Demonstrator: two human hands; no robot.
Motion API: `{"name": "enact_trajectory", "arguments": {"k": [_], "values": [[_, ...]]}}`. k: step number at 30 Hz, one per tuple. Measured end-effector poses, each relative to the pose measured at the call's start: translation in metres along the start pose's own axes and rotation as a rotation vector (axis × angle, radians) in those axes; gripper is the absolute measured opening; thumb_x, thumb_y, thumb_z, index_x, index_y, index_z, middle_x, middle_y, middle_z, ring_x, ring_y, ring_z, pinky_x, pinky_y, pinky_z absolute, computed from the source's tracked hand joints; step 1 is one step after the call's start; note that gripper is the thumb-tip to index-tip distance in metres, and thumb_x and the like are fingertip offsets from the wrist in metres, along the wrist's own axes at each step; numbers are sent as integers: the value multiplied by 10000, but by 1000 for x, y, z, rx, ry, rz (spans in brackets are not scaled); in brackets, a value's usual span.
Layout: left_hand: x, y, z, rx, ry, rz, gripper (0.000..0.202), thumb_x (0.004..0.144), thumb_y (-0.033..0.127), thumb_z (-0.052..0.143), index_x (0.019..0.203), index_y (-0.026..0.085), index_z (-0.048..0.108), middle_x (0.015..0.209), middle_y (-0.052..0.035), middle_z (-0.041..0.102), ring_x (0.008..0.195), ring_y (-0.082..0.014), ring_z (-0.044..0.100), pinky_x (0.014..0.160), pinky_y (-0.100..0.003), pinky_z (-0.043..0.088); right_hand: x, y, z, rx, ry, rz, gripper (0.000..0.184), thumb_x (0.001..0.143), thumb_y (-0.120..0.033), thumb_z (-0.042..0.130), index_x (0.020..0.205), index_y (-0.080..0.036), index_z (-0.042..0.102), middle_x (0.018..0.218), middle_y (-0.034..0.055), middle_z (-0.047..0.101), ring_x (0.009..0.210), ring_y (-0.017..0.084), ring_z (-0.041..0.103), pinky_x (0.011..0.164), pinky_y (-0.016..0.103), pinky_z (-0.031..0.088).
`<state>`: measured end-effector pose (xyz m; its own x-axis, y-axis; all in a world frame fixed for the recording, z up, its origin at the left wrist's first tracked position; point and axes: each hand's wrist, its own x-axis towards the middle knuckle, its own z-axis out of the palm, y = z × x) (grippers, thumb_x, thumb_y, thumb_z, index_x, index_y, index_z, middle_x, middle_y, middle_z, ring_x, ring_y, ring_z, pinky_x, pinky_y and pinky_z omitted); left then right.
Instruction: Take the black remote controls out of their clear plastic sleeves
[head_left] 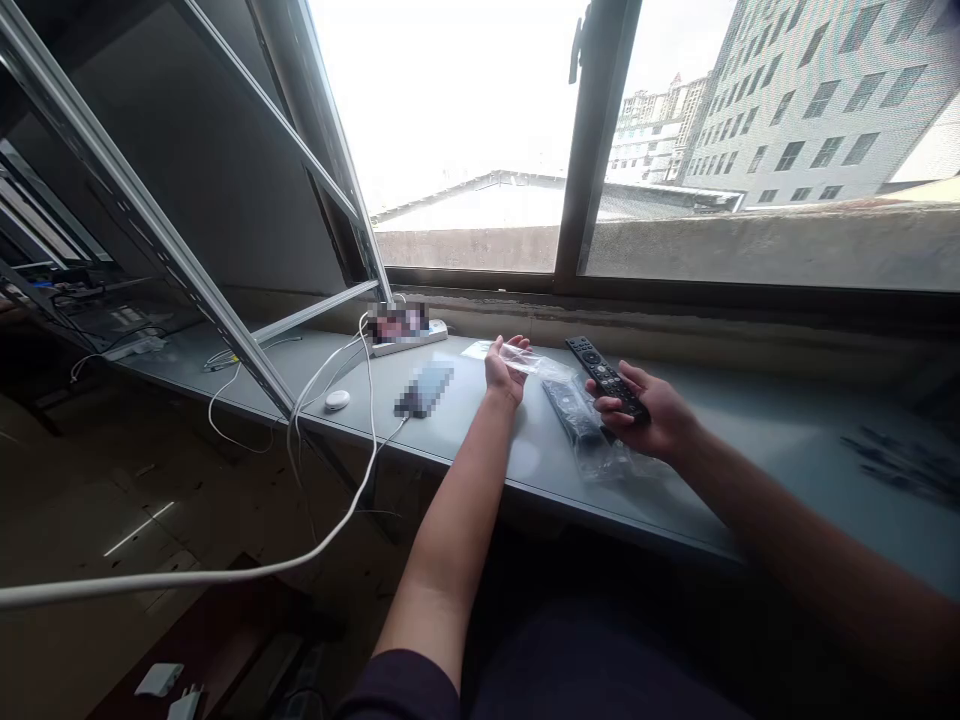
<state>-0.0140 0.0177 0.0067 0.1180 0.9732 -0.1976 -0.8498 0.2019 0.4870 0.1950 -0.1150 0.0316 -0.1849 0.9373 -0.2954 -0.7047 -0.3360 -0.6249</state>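
R hand [658, 408] has a black remote [598, 370], fingers wrapped round its near end, thumb side up; buttons face up, clear of the desk [712, 400]. Remote's long axis runs fwd & left, far end pointing twd the window side, near end in the palm. L hand [505, 374], palm up w/ fingers loosely curled, has a clear sleeve [534, 362], which pokes out both sides of the fingers & lies abt crosswise, left to right. So: remote is just right of the sleeve's right end, the two axes at an angle, not in line. Remote & sleeve look v. close; can't tell if touching, nor which sleeve end is the mouth.

Below, btwn the hands, a bagged pack [574, 415] lies on the desk, dark item(s) in crinkled clear plastic, axis roughly parallel to remote; R hand is nearer, partly over it. Nothing solid seen btwn remote & sleeve; pack sits under, not btwn.

Left of L hand: phone [426, 388] (blurred out) w/ a lead, then a small round white thing [337, 400]; power strip [420, 338] behind, white cable [352, 500] looping over the desk's front edge, metal frame [187, 270] farther left. Far right, dark items [904, 465], too dim to ID, well apart from R hand.
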Motion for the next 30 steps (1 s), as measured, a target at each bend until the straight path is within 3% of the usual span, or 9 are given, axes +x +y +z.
{"name": "enact_trajectory", "arguments": {"k": [4,9,14,19,23,30], "values": [[1,0,-1,18,1,-3,330,1152,373,613,1206,120,819,988,-111,814,774,-178,744,764,-278,574,-3,2,3,16,-63,-15,353,1204,-315,456,1438,-173,678,892,77,700,537,157,587,363,219,513],[1,-1,-1,15,0,1,330,1159,377,603,1175,128,818,965,-104,811,759,-172,743,736,-268,578,-5,2,7,18,32,-46,302,1193,-318,587,1411,-144,700,862,59,693,617,166,676,458,226,619],[1,-1,0,13,2,-2,332,1160,377,604,1166,121,816,971,-109,808,767,-169,745,758,-268,584,-7,-1,10,24,89,-1,263,1197,-292,588,1405,-168,689,1031,124,803,712,202,794,528,257,704],[-1,0,1,8,7,-2,336,1170,377,594,1123,127,813,940,-98,802,742,-166,733,737,-264,575,-6,2,9,-5,76,-33,264,1215,-381,517,1352,-212,667,1068,152,801,655,200,715,397,253,583],[-2,0,1,15,1,-6,369,1186,384,564,1077,122,799,938,-95,799,734,-153,730,735,-249,571,-3,4,7,12,35,-45,259,1224,-347,462,1303,-201,662,1004,130,768,609,174,636,380,238,527],[1,0,0,-2,1,-7,337,1163,375,598,1178,120,817,952,-104,802,751,-171,728,758,-273,563,-1,6,7,13,39,-71,165,1220,-251,535,1234,-247,699,936,66,747,671,183,713,460,248,630]]}}
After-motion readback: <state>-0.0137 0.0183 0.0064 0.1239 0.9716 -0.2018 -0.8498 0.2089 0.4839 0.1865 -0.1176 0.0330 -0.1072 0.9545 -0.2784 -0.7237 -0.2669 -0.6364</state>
